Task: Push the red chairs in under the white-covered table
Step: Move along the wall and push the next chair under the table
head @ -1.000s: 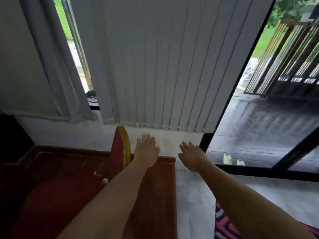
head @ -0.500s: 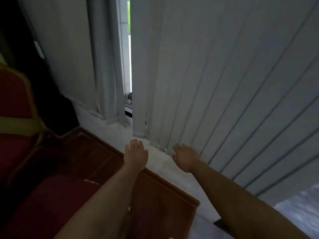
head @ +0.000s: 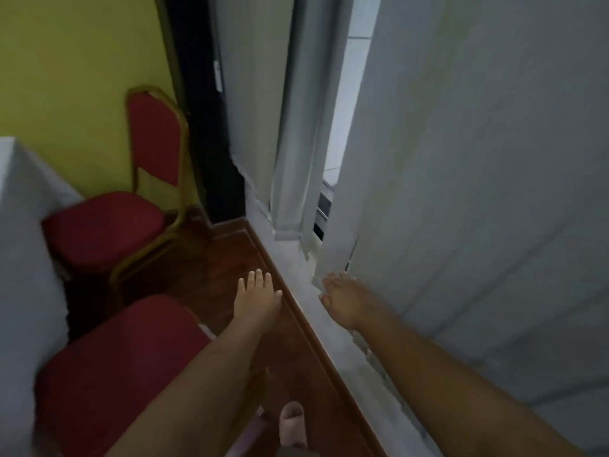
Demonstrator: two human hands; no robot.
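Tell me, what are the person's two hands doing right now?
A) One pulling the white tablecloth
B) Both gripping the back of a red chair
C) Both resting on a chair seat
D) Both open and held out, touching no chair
D: the left hand and right hand are spread open in the air, clear of the near red chair and the far red chair.

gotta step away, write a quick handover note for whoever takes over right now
Left hand: open, fingers spread, holding nothing, above the wooden floor.
Right hand: open, empty, near the foot of the vertical blinds.
Near red chair: seat sticks out from the white-covered table.
Far red chair: by the yellow wall, seat also out in the open.
Done: neither chair looks pushed in.
Left: probably take the near chair first, then the far one.
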